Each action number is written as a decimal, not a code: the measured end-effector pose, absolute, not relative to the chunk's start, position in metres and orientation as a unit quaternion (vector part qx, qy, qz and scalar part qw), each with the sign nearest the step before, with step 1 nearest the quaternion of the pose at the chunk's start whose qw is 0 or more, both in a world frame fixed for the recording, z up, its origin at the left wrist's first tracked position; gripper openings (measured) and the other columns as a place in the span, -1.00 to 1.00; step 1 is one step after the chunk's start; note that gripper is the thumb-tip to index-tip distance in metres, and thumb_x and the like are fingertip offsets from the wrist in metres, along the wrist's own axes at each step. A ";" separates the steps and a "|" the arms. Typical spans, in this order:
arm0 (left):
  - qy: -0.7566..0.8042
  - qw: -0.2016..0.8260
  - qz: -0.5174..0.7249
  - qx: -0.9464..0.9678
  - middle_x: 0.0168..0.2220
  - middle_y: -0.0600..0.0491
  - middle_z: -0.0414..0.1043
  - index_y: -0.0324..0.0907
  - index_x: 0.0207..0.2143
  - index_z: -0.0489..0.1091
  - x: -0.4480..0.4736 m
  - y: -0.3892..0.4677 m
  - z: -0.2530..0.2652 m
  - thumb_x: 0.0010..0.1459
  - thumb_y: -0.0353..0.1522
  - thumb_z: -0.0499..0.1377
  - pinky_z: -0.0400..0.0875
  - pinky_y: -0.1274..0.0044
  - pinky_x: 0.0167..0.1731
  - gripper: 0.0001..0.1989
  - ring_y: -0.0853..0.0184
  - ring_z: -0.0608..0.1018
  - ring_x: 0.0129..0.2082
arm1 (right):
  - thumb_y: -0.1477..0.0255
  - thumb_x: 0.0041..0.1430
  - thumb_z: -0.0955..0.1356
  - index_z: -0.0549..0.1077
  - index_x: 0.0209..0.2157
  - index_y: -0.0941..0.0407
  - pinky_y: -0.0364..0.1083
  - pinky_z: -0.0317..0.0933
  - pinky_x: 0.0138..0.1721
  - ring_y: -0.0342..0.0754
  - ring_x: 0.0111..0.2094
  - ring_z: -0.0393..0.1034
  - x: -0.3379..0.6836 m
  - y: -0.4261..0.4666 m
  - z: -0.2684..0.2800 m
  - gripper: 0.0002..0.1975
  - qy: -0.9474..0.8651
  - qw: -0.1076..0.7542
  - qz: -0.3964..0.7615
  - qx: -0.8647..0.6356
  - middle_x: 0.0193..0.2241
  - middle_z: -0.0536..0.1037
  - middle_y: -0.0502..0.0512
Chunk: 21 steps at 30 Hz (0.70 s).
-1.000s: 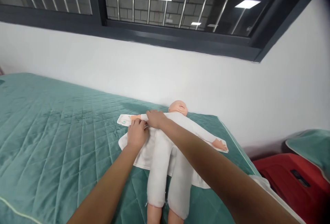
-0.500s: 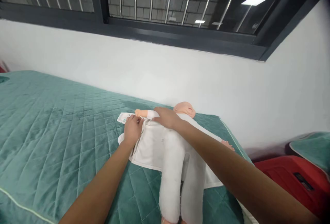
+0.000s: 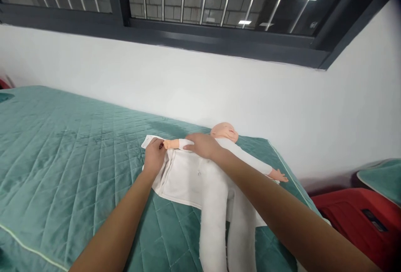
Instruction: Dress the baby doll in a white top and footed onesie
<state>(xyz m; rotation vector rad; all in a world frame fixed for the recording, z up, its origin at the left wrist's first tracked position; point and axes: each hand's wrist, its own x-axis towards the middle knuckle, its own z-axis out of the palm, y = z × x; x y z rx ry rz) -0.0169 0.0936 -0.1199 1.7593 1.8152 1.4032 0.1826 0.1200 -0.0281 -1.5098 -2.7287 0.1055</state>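
A baby doll [image 3: 213, 213] in white clothing lies on its back on the bed, head toward the wall and arms spread. Beneath it a white baby shirt [image 3: 181, 176] is spread out, showing on both sides of the body. My right hand [image 3: 202, 144] is closed over the doll's upper arm [image 3: 184, 143] on the left side. By the doll's small hand [image 3: 169, 144], my left hand [image 3: 154, 155] is curled with fingertips pinched on the shirt's sleeve area. A pale flap of the cloth [image 3: 146, 140] sticks out beyond those fingers, which partly hide it.
A green quilted cover [image 3: 78, 159] lies over the bed. Behind it rise a white wall [image 3: 163, 84] and a dark window frame [image 3: 219, 44] with metal bars outside. A red chair-like object [image 3: 354, 209] stands at the lower right beside the bed.
My left hand has shifted left and slightly up, from the cloth below the doll's forearm to beside its hand. The right hand stays on the doll's arm. The view has moved slightly.
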 end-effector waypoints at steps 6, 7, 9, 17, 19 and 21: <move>0.633 0.157 0.523 0.549 -0.32 0.02 0.48 -0.18 -0.41 0.44 -0.014 0.093 -0.118 0.12 -0.34 0.11 0.34 0.48 -0.19 -0.86 0.29 0.50 -0.24 | 0.15 0.28 0.25 0.47 -0.02 0.02 -0.01 0.21 -0.18 0.15 -0.10 0.44 0.178 0.118 -0.032 -0.64 -0.862 -0.031 -0.016 -0.505 -0.09 0.56 0.16; 0.634 0.154 0.526 0.546 -0.32 0.03 0.47 -0.18 -0.41 0.43 -0.013 0.093 -0.118 0.13 -0.33 0.12 0.34 0.48 -0.19 -0.86 0.29 0.49 -0.25 | 0.16 0.28 0.25 0.48 -0.03 0.03 0.00 0.21 -0.18 0.14 -0.11 0.44 0.177 0.118 -0.033 -0.65 -0.859 -0.036 -0.020 -0.509 -0.11 0.56 0.17; 0.633 0.140 0.527 0.550 -0.32 0.03 0.46 -0.18 -0.41 0.42 -0.012 0.094 -0.120 0.15 -0.33 0.12 0.35 0.48 -0.20 -0.86 0.30 0.49 -0.26 | 0.19 0.28 0.25 0.48 -0.06 0.05 0.00 0.22 -0.17 0.13 -0.12 0.45 0.174 0.119 -0.035 -0.66 -0.855 -0.045 -0.030 -0.516 -0.13 0.57 0.18; 0.660 0.048 0.386 0.643 -0.20 -0.03 0.38 -0.17 -0.32 0.35 -0.002 0.094 -0.120 0.28 -0.40 -0.02 0.31 0.48 -0.30 -0.83 0.28 0.48 -0.28 | 0.25 0.29 0.26 0.49 -0.12 0.12 0.05 0.21 -0.12 0.16 -0.10 0.44 0.167 0.121 -0.040 -0.71 -0.837 -0.068 -0.067 -0.538 -0.15 0.56 0.25; 0.679 0.025 0.314 0.664 -0.14 -0.06 0.36 -0.18 -0.26 0.34 0.001 0.094 -0.119 0.30 -0.42 -0.06 0.28 0.47 -0.35 -0.81 0.28 0.48 -0.31 | 0.27 0.29 0.27 0.49 -0.12 0.13 0.07 0.20 -0.10 0.18 -0.09 0.43 0.166 0.121 -0.041 -0.72 -0.834 -0.075 -0.070 -0.542 -0.15 0.56 0.27; 0.689 0.007 0.285 0.667 -0.12 -0.08 0.34 -0.18 -0.23 0.33 0.004 0.094 -0.118 0.31 -0.42 -0.07 0.27 0.46 -0.37 -0.81 0.27 0.48 -0.32 | 0.27 0.29 0.27 0.49 -0.11 0.13 0.07 0.20 -0.11 0.18 -0.09 0.44 0.166 0.122 -0.041 -0.71 -0.831 -0.081 -0.070 -0.545 -0.14 0.56 0.27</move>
